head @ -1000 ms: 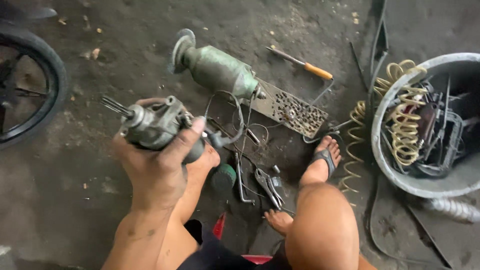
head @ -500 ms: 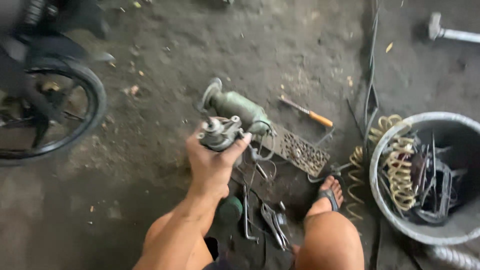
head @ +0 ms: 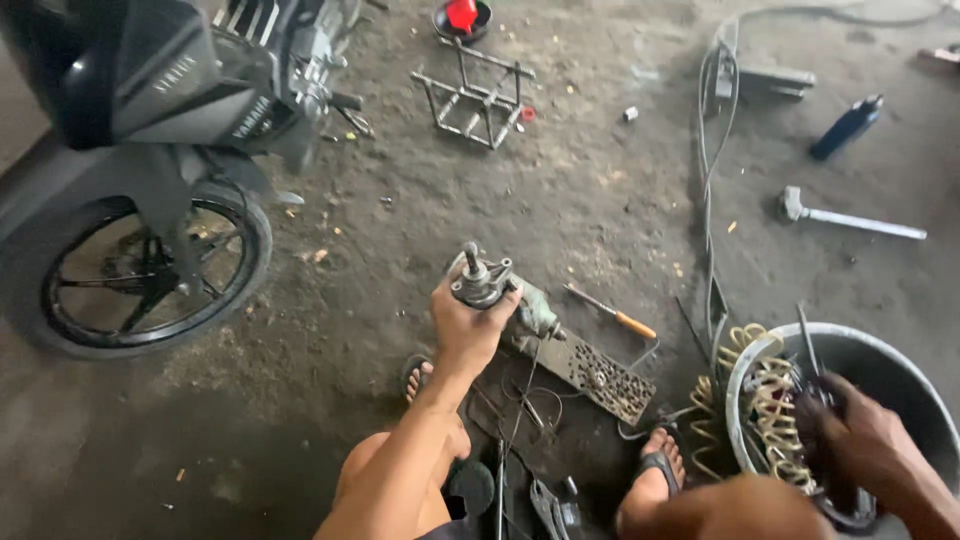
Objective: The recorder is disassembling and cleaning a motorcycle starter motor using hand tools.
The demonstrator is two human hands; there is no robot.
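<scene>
My left hand [head: 465, 325] is closed around a grey metal motor part [head: 480, 280] and holds it above the floor, its short shaft pointing up. Just behind it a green cylindrical motor body [head: 537, 315] lies on the ground beside a perforated metal plate [head: 600, 378]. My right hand [head: 862, 445] is down inside a grey bucket [head: 850, 333] at the right, among dark tools and a coiled yellowish hose [head: 775, 400]. That hand is blurred, and its grip is unclear. My bare knees and sandalled feet frame the bottom of the view.
A motorbike with its wheel [head: 150, 270] stands at the left. On the dirty floor lie an orange-handled screwdriver [head: 615, 312], a hammer [head: 850, 220], a blue bottle [head: 845, 127], a small metal frame [head: 475, 100], a long cable [head: 705, 150] and pliers [head: 545, 500].
The view has tilted up, showing more floor and the motorbike. My left hand kept the motor part and turned its shaft upward. My right hand has come into view inside the bucket.
</scene>
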